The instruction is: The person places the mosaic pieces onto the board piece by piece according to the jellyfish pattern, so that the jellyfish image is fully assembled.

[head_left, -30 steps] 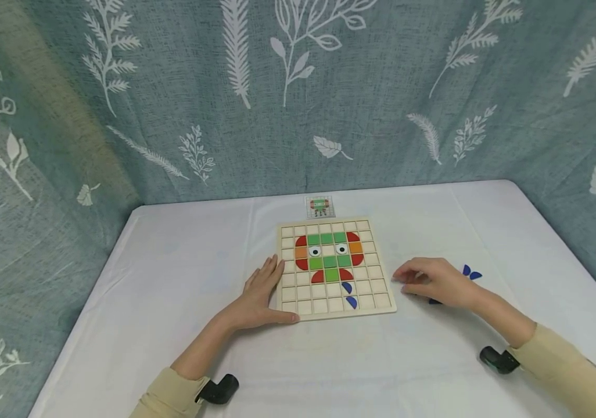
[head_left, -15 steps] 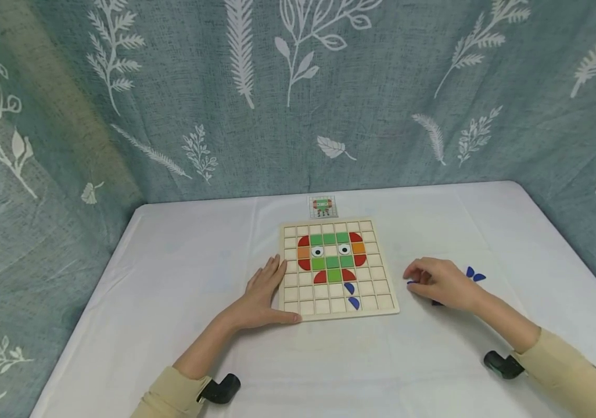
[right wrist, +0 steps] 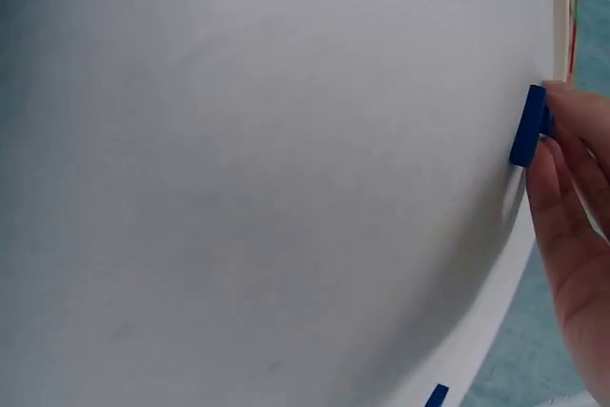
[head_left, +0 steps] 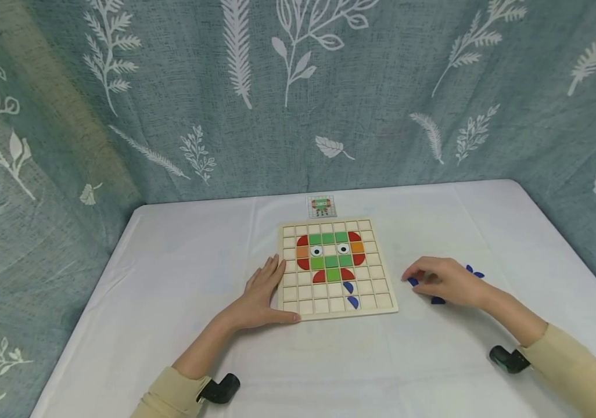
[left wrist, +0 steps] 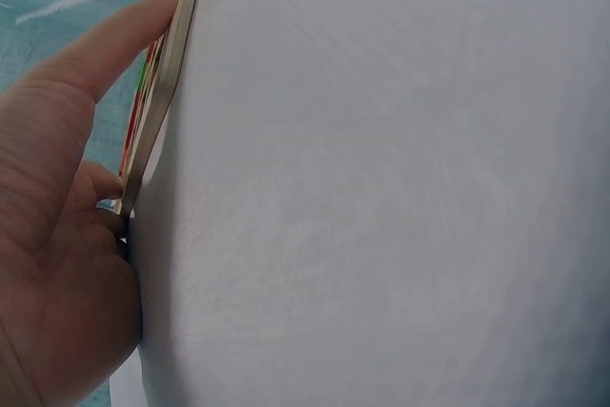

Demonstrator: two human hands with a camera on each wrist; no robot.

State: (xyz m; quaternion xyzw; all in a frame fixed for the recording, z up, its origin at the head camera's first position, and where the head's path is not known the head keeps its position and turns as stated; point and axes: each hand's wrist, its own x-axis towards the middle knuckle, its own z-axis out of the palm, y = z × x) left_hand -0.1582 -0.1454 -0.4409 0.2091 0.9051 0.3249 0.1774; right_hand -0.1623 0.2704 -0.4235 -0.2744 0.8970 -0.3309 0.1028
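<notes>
My left hand [head_left: 258, 296] lies with its fingers straight along the left edge of a wooden grid board [head_left: 381, 287], its thumb at the front edge. The left wrist view shows that thumb against the board's side [left wrist: 167, 73]. On the board, green, red and orange tiles and two eye tiles form a face above two blue segment-shaped tiles [head_left: 352, 302]. To the right of the board, my right hand [head_left: 447, 281] pinches a blue tile [right wrist: 527, 129] between thumb and fingertips, close over the cloth.
Another blue tile [head_left: 438, 301] lies just below the right hand. More blue tiles [head_left: 478, 274] show behind it, partly hidden. A small picture card [head_left: 321, 206] with a similar face lies beyond the board. A patterned curtain [head_left: 277, 157] hangs behind the white-covered table [head_left: 183, 249].
My right hand has shifted slightly right, away from the board, and a blue tile has come into sight between its fingertips. My left hand stays on the board's edge.
</notes>
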